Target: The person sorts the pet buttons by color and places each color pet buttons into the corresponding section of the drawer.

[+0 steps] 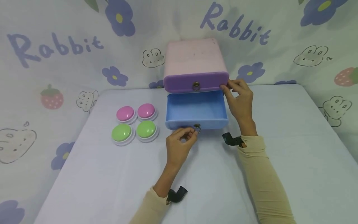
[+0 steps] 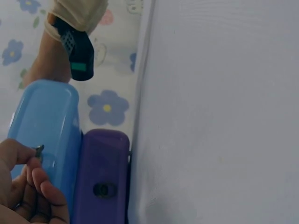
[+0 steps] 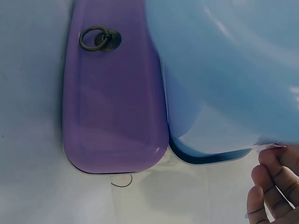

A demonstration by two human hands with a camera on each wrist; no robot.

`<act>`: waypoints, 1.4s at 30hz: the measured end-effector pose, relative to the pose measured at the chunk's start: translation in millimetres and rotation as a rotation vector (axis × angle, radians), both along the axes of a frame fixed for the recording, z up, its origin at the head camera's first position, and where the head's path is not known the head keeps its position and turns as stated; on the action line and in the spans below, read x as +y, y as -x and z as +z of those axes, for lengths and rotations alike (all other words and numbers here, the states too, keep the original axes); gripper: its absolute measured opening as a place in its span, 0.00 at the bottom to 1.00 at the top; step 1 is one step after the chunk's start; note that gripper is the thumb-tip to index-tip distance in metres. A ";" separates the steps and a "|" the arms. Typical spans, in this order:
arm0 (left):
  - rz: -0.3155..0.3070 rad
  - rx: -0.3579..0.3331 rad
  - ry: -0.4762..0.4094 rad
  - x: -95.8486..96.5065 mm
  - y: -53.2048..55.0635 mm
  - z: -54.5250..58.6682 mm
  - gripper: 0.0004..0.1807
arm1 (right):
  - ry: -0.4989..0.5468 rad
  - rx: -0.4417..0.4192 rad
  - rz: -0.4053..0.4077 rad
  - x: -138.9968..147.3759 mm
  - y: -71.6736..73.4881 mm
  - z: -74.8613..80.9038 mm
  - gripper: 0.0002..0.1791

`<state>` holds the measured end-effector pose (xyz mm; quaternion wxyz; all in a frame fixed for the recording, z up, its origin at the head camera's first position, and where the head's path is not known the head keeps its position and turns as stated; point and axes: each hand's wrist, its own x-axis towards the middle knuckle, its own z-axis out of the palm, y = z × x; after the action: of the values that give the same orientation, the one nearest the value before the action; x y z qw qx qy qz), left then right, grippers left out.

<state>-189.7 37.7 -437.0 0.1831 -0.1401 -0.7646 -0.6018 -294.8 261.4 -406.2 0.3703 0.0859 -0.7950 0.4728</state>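
A small drawer cabinet (image 1: 193,56) has a pink top and a purple upper drawer (image 1: 179,84) with a ring pull. Below that, the blue drawer (image 1: 179,124) is pulled out, and its inside shows bare. My left hand (image 1: 180,144) pinches the ring pull (image 2: 39,150) on the blue drawer's front between thumb and fingertips. Up at the cabinet's front right corner, my right hand (image 1: 240,101) grips the edge, thumb on the purple front. A lower purple drawer (image 3: 119,102), closed, shows in both wrist views; from the head it is hidden under the blue one.
Left of the cabinet stand two pink push buttons (image 1: 125,113) and two green push buttons (image 1: 146,129) on white bases. A white cloth (image 1: 279,124) covers the table, and a printed curtain (image 1: 70,25) hangs right behind it.
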 end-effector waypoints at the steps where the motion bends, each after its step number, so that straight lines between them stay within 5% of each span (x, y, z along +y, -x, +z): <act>1: -0.002 0.003 0.001 -0.6 1.1 -3.7 0.02 | -0.001 0.001 0.000 0.0 -0.2 0.2 0.18; 9: -0.023 0.000 -0.002 -5.7 4.6 -22.8 0.02 | 0.002 -0.002 0.006 0.1 0.6 -0.2 0.18; 42: -0.037 -0.018 0.013 -10.7 -12.3 -34.8 0.02 | -0.051 0.050 0.039 6.7 2.5 -1.2 0.17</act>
<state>-177.5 27.0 -471.8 0.1643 -0.1500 -0.7674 -0.6013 -297.3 268.1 -407.4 0.3784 0.1225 -0.7956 0.4570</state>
